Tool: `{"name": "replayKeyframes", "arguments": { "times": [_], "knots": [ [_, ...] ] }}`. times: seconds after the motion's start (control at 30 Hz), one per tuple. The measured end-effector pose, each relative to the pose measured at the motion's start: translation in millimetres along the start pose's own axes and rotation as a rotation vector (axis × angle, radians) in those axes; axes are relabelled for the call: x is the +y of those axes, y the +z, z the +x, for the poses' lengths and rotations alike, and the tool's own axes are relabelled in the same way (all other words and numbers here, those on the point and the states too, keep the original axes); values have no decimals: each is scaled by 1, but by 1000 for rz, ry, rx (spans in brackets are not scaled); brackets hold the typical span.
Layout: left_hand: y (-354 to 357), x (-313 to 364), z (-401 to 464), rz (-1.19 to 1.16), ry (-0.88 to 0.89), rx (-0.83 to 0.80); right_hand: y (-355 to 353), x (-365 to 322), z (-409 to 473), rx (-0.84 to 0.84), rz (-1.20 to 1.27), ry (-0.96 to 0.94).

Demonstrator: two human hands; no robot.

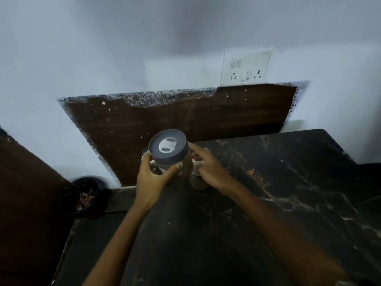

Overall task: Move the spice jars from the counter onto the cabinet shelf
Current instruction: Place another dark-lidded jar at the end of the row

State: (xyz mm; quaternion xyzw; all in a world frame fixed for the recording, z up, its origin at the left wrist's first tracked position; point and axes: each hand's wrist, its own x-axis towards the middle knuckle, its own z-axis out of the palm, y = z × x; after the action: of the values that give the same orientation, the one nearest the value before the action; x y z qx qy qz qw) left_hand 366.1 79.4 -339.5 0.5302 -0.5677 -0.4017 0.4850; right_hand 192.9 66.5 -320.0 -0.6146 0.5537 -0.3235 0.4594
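Observation:
A spice jar with a grey lid and brown contents is lifted above the black marble counter. My left hand wraps around its body from the left. My right hand touches the jar's right side with its fingertips and covers a second, smaller jar with a white cap that stands on the counter. Another jar top peeks out behind my left hand, mostly hidden. No cabinet shelf is in view.
A dark wooden panel leans against the white wall behind the counter. A switch and socket plate is on the wall above it. A black bin with scraps sits low at the left, beside a brown wooden surface.

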Motion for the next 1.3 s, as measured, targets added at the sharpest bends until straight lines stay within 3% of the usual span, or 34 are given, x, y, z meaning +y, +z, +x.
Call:
{"name": "replayKeyframes", "arguments": {
  "times": [0.13,0.37,0.47,0.6,0.7,0.83,0.97,1.07,1.13,1.3],
  "knots": [
    [21,77,29,-58,157,28,-56,-48,-9,151,199,-124],
    [67,192,48,-233,270,-45,-137,-94,-35,186,492,-266],
    [86,226,52,-293,251,-121,-159,-100,-41,116,750,-292],
    [108,253,61,-307,251,-245,-177,-110,-43,-133,1090,-291],
    [119,267,65,-319,250,-344,-187,-116,-44,-105,1206,-386],
    [128,276,67,-288,257,-397,-190,-117,-44,204,1075,-606],
    [139,277,63,-360,254,-359,-186,-122,-42,708,508,-774],
    [145,279,58,-411,239,-377,-182,-120,-38,941,166,-910],
    [144,280,59,-410,236,-381,-182,-118,-41,921,139,-945],
    [136,280,66,-488,210,-461,-186,-121,-56,546,523,-811]
  ]
}}
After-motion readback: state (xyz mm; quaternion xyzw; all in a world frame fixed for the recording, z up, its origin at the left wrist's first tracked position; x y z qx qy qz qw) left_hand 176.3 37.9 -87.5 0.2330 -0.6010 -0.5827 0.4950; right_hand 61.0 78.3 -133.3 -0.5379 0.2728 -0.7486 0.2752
